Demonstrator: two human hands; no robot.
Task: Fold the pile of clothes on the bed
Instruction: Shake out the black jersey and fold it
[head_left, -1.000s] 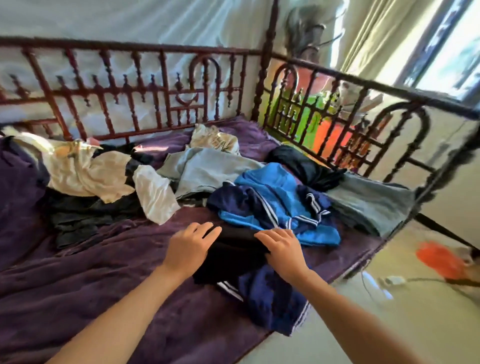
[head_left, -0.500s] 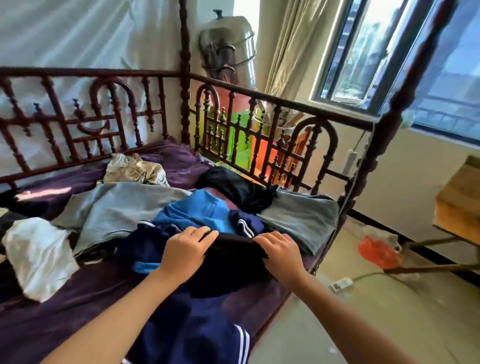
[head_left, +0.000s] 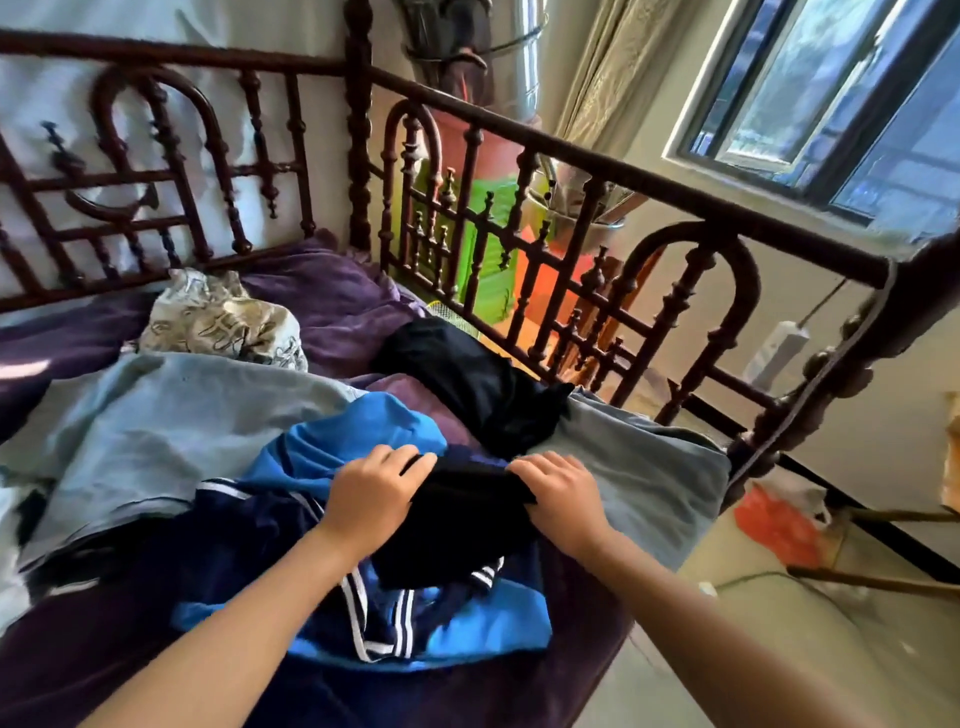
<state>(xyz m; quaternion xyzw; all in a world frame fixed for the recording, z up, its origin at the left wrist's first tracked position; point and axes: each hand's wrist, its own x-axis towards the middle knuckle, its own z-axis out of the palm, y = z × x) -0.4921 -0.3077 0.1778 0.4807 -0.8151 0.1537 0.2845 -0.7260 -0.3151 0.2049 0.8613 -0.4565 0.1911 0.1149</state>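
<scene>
Both hands, left (head_left: 371, 496) and right (head_left: 563, 496), grip the top edge of a black garment (head_left: 460, 525), a little apart, over a blue jacket (head_left: 363, 618) on the bed (head_left: 332, 306).

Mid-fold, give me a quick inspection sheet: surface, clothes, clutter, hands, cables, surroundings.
Surface: rumpled purple blanket, clothes strewn on it.
Job's things: black garment lies on a blue and navy striped jacket; grey garment left of them; patterned cloth at the far end.
Clutter: orange bag on the floor.
Grippers: left hand and right hand each grip the black garment's top edge.
Cables: power strip against the wall; thin cable on the floor.
Surroundings: wooden rail; window at the right.
</scene>
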